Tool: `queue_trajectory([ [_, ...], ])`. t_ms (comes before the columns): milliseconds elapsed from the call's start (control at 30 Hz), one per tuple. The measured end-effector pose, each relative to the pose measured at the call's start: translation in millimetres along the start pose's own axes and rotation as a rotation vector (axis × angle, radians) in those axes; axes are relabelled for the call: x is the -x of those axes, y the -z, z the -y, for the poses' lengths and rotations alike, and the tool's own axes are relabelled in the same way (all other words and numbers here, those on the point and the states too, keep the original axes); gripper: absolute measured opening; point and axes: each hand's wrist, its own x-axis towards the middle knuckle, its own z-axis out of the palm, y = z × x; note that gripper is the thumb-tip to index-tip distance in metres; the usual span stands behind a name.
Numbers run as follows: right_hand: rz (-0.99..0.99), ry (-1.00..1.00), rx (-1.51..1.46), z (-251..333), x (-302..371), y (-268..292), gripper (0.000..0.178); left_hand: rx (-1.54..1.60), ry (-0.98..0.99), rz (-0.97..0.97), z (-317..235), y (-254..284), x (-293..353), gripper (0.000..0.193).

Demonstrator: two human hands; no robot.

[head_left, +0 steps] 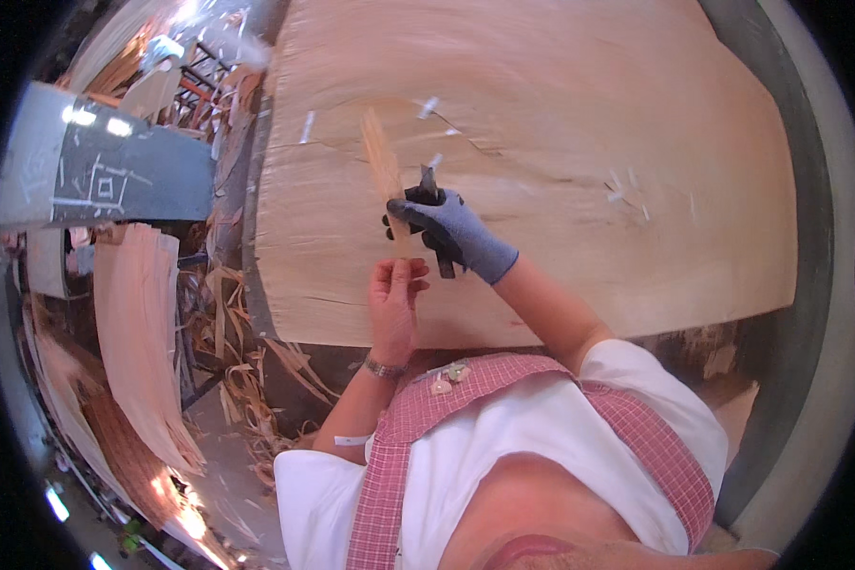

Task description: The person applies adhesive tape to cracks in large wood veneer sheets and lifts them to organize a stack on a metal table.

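While the bare left hand [393, 296] is pinching the near end of a narrow wood-veneer strip [381, 157], the gloved right hand [446, 226] is gripping it farther up and also holding a dark tool [446, 266], its kind unclear. Handling the strip well is probably calling for light, even pressure along the grain, as thin veneer splits easily. Over the large veneer sheet [560, 114], the right forearm [549, 309] is slanting leftward; the left wrist is standing nearly straight.
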Motion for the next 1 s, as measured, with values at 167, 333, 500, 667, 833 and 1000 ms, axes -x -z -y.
queue_trajectory([
  [167, -0.126, 0.110, 0.281, -34, 32, 92, 0.027, -0.127, 0.265, 0.061, 35, -38, -44, 0.046],
  [333, -0.003, -0.096, 0.225, -41, 64, 154, 0.031, -0.064, 0.228, 0.207, 53, -78, -109, 0.029],
  [500, -0.071, -0.142, 0.214, -41, 67, 185, 0.035, -0.225, 0.298, 0.069, 86, -98, -117, 0.014],
  [667, -0.155, -0.058, 0.173, -66, 42, 195, 0.026, -0.318, 0.238, 0.058, 98, -109, -117, 0.014],
  [833, -0.260, -0.011, 0.097, -69, 41, 201, 0.026, -0.310, 0.218, 0.000, 100, -109, -118, 0.017],
  [1000, -0.340, 0.060, -0.035, -51, 24, 245, 0.029, -0.893, -0.002, 0.364, 112, -58, -92, 0.023],
])
